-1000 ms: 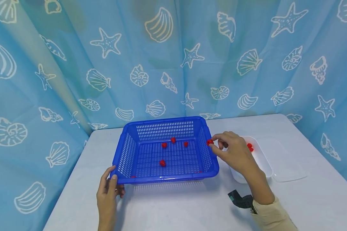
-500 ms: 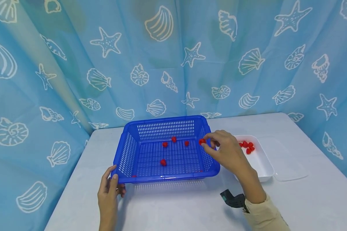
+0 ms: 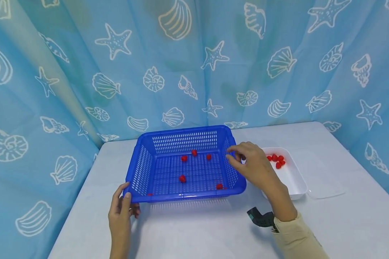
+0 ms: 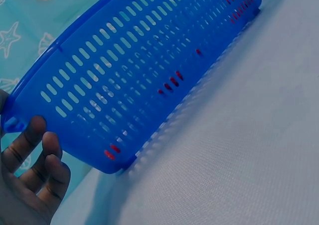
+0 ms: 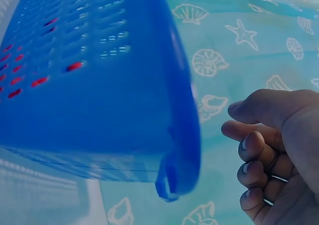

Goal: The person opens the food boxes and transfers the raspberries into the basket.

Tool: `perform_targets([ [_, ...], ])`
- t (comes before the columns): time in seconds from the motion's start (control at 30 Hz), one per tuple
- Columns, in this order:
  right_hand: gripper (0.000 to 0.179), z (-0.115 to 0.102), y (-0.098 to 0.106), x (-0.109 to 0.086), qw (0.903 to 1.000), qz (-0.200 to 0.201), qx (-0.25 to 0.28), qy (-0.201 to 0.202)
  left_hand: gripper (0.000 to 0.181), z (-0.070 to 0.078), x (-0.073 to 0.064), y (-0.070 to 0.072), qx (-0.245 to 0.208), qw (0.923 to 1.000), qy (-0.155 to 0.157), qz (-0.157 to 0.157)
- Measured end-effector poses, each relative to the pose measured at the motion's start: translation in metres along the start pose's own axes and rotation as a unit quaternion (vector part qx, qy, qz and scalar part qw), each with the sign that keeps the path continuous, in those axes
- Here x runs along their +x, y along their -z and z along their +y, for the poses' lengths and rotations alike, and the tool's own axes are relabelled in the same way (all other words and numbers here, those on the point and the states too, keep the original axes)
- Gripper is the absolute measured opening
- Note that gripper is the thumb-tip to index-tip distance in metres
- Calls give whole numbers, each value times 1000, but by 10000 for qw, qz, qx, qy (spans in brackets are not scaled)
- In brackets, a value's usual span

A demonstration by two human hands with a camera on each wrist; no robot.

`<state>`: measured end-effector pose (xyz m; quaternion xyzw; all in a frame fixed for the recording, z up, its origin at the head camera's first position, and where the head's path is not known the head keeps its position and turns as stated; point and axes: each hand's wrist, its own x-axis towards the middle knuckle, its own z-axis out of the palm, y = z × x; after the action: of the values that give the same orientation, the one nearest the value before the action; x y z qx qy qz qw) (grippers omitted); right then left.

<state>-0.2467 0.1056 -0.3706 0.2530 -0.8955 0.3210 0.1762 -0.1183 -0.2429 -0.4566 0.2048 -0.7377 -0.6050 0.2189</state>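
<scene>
Left hand (image 3: pixel 120 207), one: it is gripping the near left corner of the blue basket, thumb and forefinger bearing on the rim, the other fingers curling below it.

Blue basket (image 3: pixel 181 196), perforated, one: it is standing on the white surface (image 3: pixel 191 232), mouth upward, in front of a shell-patterned curtain (image 3: pixel 178 79).

Red pieces (image 3: pixel 182 178), small, several: four are lying well apart about the middle and far part of the basket floor; others are showing by the near wall, towards either corner (the near rim is partly hiding these, so an exact count is not possible).

Right hand (image 3: pixel 251 162), one: it is hovering at the basket's right wall, thumb and forefinger standing a narrow gap apart, holding nothing, the other fingers curling loosely.

White container (image 3: pixel 293 183), one: it is standing right of the basket, partly behind the right forearm, and is holding a red cluster (image 3: pixel 274 157) at its far end.

Clear lid (image 3: pixel 325 180), one: it is lying at far right.

Step in hand, by judgement: pieces are apparently being placed singly in the basket; the next move is probably calling for a rightward reach and a light pinch.
</scene>
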Motion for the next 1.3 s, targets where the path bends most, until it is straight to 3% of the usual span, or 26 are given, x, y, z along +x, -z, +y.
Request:
perform_targets([
  [0.3, 19, 3, 19, -3, 9989, -31, -235, -392, 38, 4, 0, -1, -103, 9999, -6, -19],
  [0.47, 15, 19, 40, -5, 9975, 469, -325, -413, 38, 6, 2, -2, -116, 9999, 69, 10],
  [0.6, 18, 37, 55, -9, 9923, 697, -443, -925, 38, 6, 2, -1, -133, 9999, 72, 6],
  [0.73, 25, 53, 61, -16, 9848, 557, -538, -1556, 39, 2, 4, 1, -116, 9999, -50, -15],
  [0.93, 35, 70, 60, -22, 9730, 141, -497, -2250, 42, -33, 15, 2, -52, 9998, -204, 70],
  [1.03, 39, 77, 58, -23, 9633, -126, -493, -2637, 42, -41, 17, 2, 25, 9998, -172, 112],
  [1.13, 39, 84, 54, -24, 9539, -331, -510, -2937, 43, -37, 15, 3, -35, 9998, -178, 63],
  [1.3, 39, 96, 45, -24, 9413, -716, -554, -3251, 43, -16, 6, 3, -121, 9997, -176, -105],
])
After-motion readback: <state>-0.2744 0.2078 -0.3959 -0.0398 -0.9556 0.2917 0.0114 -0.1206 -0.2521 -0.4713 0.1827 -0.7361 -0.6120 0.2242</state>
